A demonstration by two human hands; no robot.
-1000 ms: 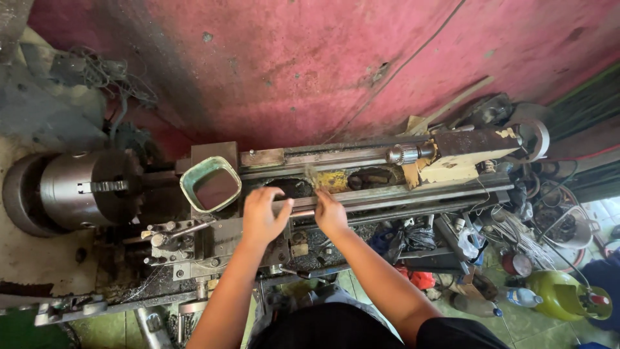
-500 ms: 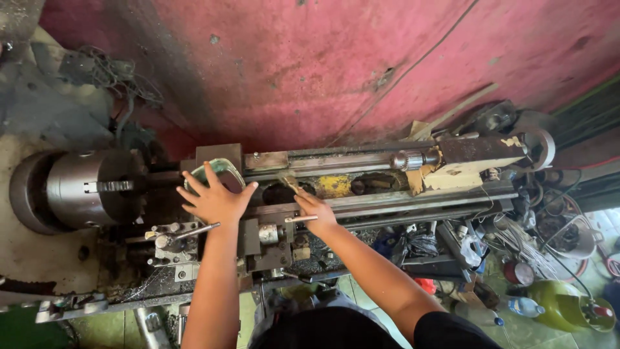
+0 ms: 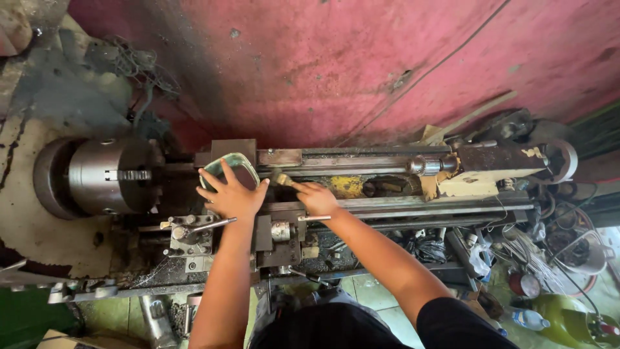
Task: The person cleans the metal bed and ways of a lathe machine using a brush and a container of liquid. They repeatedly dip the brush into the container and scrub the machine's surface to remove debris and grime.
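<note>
At frame centre I see my left hand (image 3: 234,194) spread flat on the green-rimmed container (image 3: 227,167) standing on the lathe bed (image 3: 387,205), grip released, while my right hand (image 3: 316,196) pinches a small brush (image 3: 281,178), sweeping apparently unfinished.

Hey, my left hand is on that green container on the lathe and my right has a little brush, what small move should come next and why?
Probably dip the brush into the green container. The left hand lies spread over its rim, steadying it, while the right hand holds the brush just beside it, bristles toward it. The jaws of the chuck look empty, so nothing there seems to need handling first.
</note>
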